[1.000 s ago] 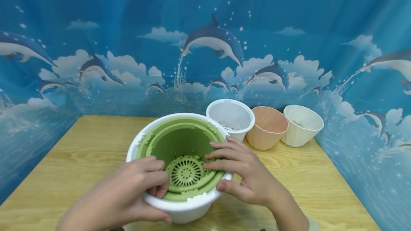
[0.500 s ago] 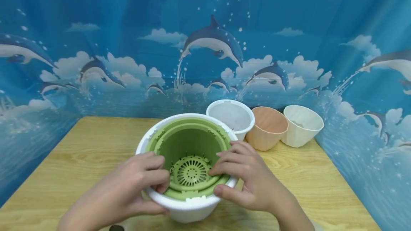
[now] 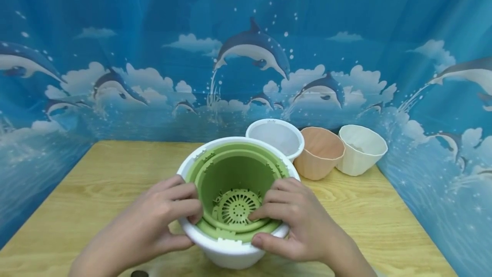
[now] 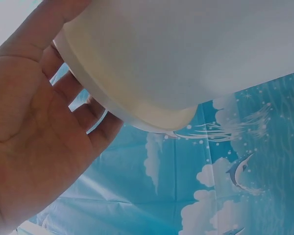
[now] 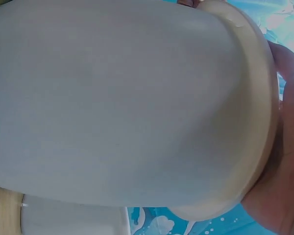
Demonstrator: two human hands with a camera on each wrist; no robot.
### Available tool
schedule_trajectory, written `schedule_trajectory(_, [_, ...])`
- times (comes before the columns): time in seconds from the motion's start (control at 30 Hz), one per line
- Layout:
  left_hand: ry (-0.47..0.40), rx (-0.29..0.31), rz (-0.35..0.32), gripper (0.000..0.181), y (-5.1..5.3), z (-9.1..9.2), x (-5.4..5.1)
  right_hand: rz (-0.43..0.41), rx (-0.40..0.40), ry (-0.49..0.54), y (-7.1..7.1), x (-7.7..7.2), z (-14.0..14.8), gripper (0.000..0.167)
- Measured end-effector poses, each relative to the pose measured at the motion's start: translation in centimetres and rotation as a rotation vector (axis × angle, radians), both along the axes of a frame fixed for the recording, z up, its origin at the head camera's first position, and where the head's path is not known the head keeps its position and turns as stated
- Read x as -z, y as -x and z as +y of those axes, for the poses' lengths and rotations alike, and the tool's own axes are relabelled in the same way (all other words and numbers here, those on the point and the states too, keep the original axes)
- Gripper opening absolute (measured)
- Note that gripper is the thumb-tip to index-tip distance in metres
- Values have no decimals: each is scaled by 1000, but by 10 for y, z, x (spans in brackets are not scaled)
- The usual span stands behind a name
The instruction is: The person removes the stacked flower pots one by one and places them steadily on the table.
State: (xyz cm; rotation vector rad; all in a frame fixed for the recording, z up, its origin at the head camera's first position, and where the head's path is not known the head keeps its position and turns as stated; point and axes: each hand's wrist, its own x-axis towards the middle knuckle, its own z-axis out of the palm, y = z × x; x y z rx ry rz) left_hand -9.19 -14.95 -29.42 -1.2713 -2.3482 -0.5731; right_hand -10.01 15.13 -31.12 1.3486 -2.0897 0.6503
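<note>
A large white plastic flowerpot (image 3: 234,259) stands at the front middle in the head view, its mouth tipped towards me. Nested inside it are green pots (image 3: 238,163) with a slotted round bottom. My left hand (image 3: 165,213) grips the rim at the left, fingers bent over the edge and thumb on the outside. At the right, my right hand (image 3: 297,221) holds the rim too, fingertips inside the green pot and thumb on the outer wall. In the wrist views, the smooth outer wall of the white flowerpot (image 5: 112,107) covers much of the picture.
Behind at the right stand a smaller white pot (image 3: 276,136), a peach fluted pot (image 3: 319,157) and a cream fluted pot (image 3: 359,157) in a row. A dark round object (image 3: 139,273) shows at the bottom edge. A dolphin curtain (image 3: 153,54) surrounds the wooden table (image 3: 96,191).
The white flowerpot with its green pots has shifted to the right between my hands. My right fingers have bent further over its rim.
</note>
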Motion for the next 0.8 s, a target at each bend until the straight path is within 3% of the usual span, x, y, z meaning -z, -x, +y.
schedule_trajectory(0.33, [36,-25,-13,36,0,1,-1,-60,68,-101,-3,3,3,25])
schedule_trajectory(0.8, [35,-21,-17,38,0,0,-1,-47,19,3,-2,0,1,25])
